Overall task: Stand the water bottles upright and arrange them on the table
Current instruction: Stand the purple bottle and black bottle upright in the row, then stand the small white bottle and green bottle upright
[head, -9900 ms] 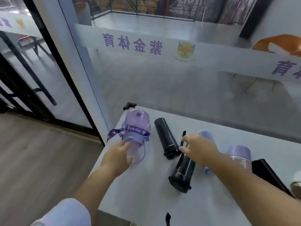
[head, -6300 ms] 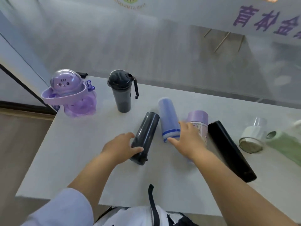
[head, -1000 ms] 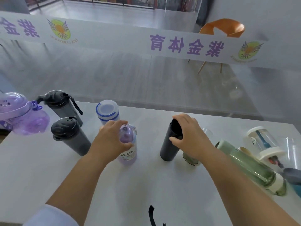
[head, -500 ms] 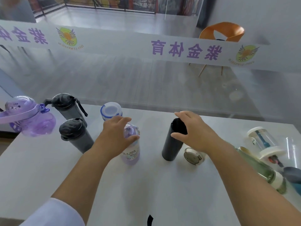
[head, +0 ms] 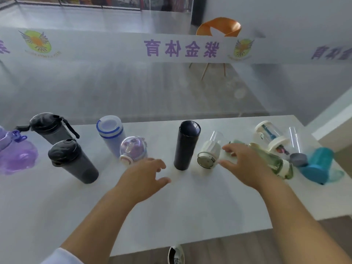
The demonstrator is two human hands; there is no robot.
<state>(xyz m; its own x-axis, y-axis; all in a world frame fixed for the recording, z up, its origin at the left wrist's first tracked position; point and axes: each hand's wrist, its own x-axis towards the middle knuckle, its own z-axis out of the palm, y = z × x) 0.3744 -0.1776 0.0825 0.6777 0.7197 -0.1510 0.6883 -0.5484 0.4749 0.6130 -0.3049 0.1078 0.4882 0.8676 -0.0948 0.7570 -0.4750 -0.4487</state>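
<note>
Both my hands have let go since half a second ago: my left hand [head: 144, 178] hangs open near the lilac bottle [head: 133, 151], my right hand [head: 245, 166] (fingers spread, empty) beside the toppled clear bottle [head: 209, 151]; the black flask [head: 186, 145] stands upright on the table [head: 190, 206].

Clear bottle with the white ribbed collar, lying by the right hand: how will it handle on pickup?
The clear bottle lies on its side, round-bodied, so it probably rolls if nudged. It looks empty, so likely light. Its smooth transparent wall may be slippery; the right hand, open beside it, might better grasp the ribbed collar.

Matt white table [head: 190, 210], translucent purple plastic bottle [head: 18, 159], glossy black flask [head: 185, 145], clear green bottle [head: 274, 161].
</note>
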